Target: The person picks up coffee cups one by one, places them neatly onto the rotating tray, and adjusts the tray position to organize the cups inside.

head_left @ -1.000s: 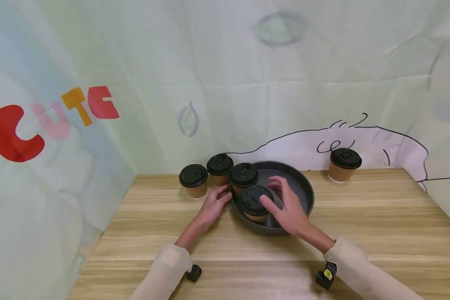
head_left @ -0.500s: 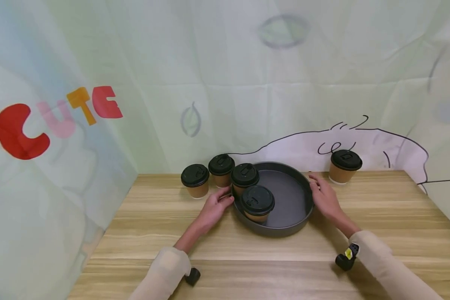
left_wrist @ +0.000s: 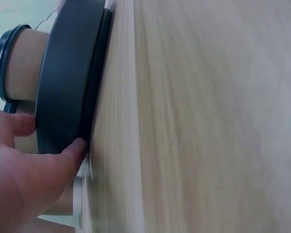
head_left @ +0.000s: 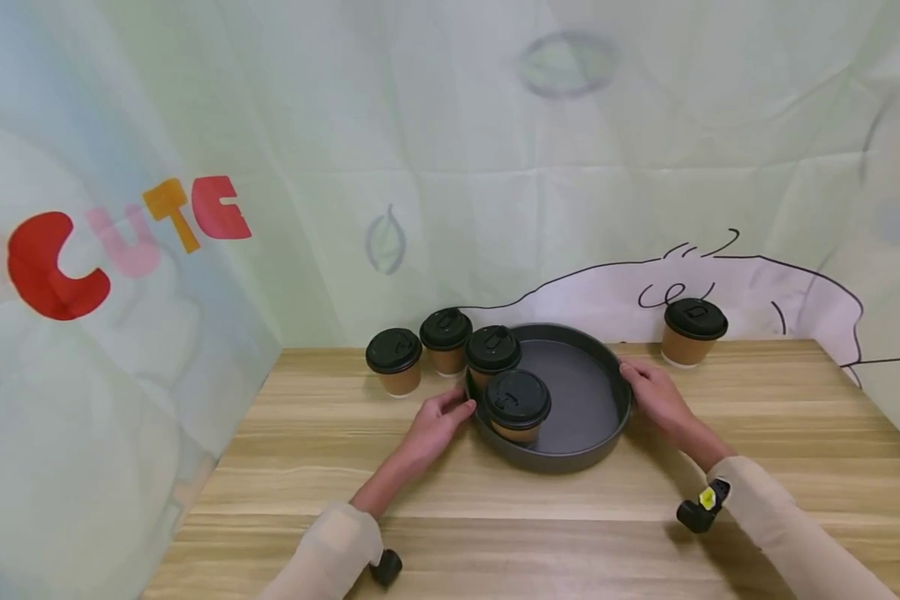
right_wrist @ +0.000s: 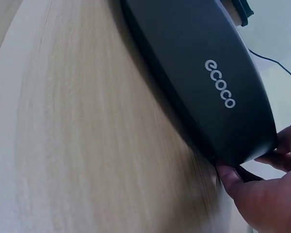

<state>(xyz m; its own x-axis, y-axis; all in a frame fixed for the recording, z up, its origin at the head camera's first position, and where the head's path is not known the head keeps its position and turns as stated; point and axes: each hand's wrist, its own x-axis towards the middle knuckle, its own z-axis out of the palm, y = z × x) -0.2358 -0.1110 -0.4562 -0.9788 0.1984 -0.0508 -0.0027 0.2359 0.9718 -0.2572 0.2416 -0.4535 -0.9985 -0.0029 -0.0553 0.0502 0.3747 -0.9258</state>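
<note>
A round dark grey tray sits on the wooden table, with two lidded paper cups upright in its left part: a front cup and a back cup. My left hand grips the tray's left side; in the left wrist view its thumb lies at the wall's lower edge and a finger reaches the rim. On the opposite side, my right hand holds the tray wall, thumb low and fingers on the far side. White "ecoco" lettering marks the wall.
Two more lidded cups stand left of the tray: one nearer the left edge and one by the tray. Another cup stands at the back right. A printed curtain hangs behind the table.
My right hand has left the front cup in the tray and moved right to grip the tray's right side. The left hand stays at the left side. Tray and cups look nearly unmoved.
</note>
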